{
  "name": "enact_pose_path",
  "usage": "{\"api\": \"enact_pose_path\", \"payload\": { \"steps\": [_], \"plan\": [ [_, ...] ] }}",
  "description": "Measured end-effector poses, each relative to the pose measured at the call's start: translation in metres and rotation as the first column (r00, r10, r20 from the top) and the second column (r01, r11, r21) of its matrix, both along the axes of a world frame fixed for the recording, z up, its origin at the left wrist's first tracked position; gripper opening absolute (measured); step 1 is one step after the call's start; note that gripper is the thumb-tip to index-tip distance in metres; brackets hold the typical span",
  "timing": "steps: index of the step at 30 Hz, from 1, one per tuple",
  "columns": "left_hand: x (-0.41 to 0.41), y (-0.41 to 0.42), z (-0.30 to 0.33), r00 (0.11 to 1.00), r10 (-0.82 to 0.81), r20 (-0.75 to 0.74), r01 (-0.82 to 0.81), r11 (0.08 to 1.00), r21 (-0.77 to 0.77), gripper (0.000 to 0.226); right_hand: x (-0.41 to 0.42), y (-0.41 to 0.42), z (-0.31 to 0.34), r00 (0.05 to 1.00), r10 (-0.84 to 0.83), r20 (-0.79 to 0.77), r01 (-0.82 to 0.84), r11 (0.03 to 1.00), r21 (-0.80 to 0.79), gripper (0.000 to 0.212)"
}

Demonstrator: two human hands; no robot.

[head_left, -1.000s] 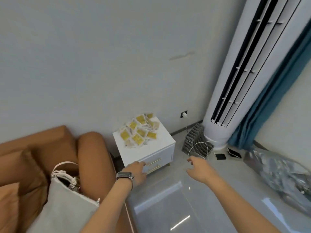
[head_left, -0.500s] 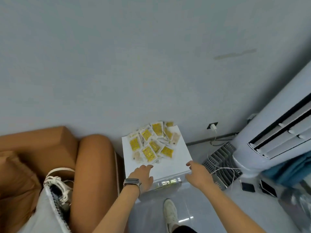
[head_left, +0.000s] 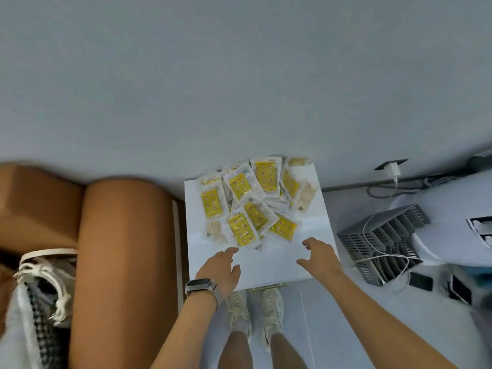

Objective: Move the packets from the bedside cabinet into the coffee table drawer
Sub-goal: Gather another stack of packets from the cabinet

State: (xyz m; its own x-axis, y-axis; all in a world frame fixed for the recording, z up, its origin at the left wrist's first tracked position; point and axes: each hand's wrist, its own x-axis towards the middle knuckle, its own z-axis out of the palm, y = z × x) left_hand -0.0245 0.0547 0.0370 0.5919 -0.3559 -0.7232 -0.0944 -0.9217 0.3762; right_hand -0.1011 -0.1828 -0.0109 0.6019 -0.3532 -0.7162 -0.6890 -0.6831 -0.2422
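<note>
Both hands — left hand [head_left: 219, 267], right hand [head_left: 320, 258] — hover empty, fingers loosely apart; best sweep the packets [head_left: 251, 203] together, as some probably overlap.

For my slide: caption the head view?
Both bare hands, left and right, reach toward yellow plastic packets on white bedside cabinet.
</note>
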Motion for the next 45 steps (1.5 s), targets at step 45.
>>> {"api": "enact_pose_path", "payload": {
  "steps": [45],
  "plan": [
    [0.008,0.025,-0.103,0.027,0.845,-0.534,-0.998,-0.007,-0.062,0.024,0.054,0.091,-0.054,0.792,-0.568,0.225,0.484,0.808,0.335,0.052]
  ]
}}
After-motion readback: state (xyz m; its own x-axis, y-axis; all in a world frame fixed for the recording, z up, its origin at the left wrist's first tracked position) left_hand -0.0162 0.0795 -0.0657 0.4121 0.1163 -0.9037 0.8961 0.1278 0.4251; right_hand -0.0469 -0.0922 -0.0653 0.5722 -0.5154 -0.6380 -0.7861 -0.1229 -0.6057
